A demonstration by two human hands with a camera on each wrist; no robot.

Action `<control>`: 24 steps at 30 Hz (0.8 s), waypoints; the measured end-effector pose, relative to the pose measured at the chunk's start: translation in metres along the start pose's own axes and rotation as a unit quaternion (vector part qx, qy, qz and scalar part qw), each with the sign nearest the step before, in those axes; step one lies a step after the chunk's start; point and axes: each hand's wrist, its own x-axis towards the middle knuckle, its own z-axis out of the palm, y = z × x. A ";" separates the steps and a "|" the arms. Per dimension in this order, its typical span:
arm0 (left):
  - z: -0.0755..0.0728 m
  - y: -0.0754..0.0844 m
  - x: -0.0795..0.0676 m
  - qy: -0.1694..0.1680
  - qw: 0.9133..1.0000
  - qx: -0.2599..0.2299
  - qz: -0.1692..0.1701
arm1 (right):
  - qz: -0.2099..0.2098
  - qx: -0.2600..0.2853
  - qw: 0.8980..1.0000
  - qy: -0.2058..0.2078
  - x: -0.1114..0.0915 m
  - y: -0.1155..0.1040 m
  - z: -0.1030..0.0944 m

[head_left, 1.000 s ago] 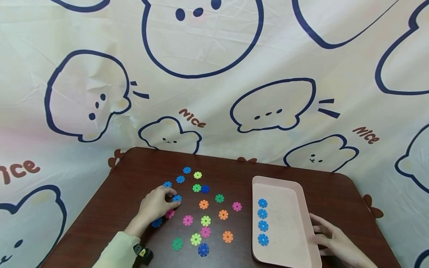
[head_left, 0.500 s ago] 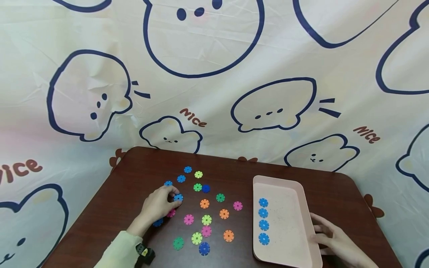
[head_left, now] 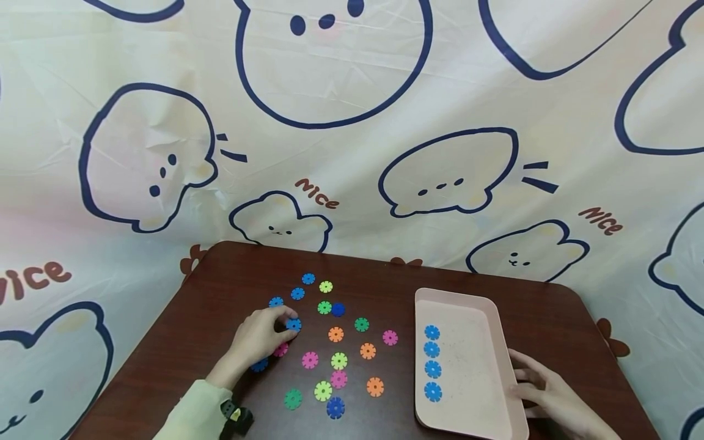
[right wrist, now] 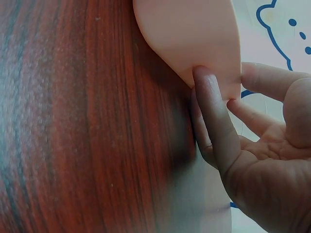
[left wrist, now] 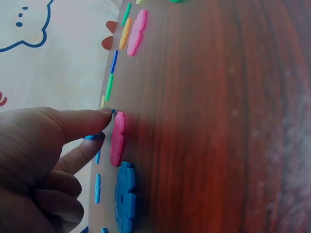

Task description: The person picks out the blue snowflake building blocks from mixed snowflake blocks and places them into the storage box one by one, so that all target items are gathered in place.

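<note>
Tabletop (head_left: pixel 236 275) edged on the far side by a printed cloth (head_left: pixel 352 146); both far corners rounded. Pale pink tray (head_left: pixel 470 366) placed toward the right, its near right corner cut off by the frame. A strip of wood is left between the tray's left wall and the rightmost of the pink discs (head_left: pixel 390 337); another, between the farthest loose disc and the far edge. Inside the tray, the discs are lined up near the left wall, with tray floor stretching to their right.

Count: four tray discs (head_left: pixel 432 369), all blue, in one column running near to far, spaced apart. Loose on the left: seven blue, one of them pinched; four pink; three yellow-green discs (head_left: pixel 339 361); three green discs (head_left: pixel 361 324); three orange discs (head_left: pixel 336 334). One green disc is seen against a dark blue disc (head_left: pixel 338 310).

Hands: the pinched blue disc (head_left: pixel 294 324) is held between thumb and index finger of the left hand (head_left: pixel 255 336), amid the left cluster; the grip is narrow. The tray's right rim is held by the fingertips of the right hand (head_left: pixel 552 391).

Against half a second ago: layout unchanged, tray count the same, both hands in nearly the same place.
</note>
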 end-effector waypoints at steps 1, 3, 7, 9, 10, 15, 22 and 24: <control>0.000 0.000 0.000 0.001 1.000 -0.005 0.001 | 0.000 0.000 1.000 0.000 0.000 0.000 0.000; -0.001 0.000 0.000 0.001 1.000 -0.013 0.002 | 0.000 -0.001 1.000 -0.001 0.000 0.000 0.000; -0.002 0.000 0.002 -0.005 1.000 -0.022 0.000 | 0.000 -0.002 1.000 -0.002 0.000 0.000 0.000; -0.002 0.000 0.002 -0.011 1.000 -0.026 0.000 | 0.002 -0.002 1.000 -0.002 0.000 -0.001 -0.001; -0.002 -0.001 0.003 -0.013 1.000 -0.028 0.000 | 0.003 -0.002 1.000 -0.002 0.000 -0.001 -0.001; -0.003 -0.002 0.004 -0.022 0.999 -0.033 0.001 | 0.007 -0.001 1.000 -0.001 0.001 0.000 -0.001; -0.004 -0.004 0.003 -0.031 0.999 -0.030 -0.004 | 0.007 0.000 1.000 -0.005 0.001 0.001 -0.002; -0.003 -0.004 0.004 -0.033 0.999 -0.035 -0.004 | 0.006 0.000 1.000 -0.005 0.001 0.001 -0.002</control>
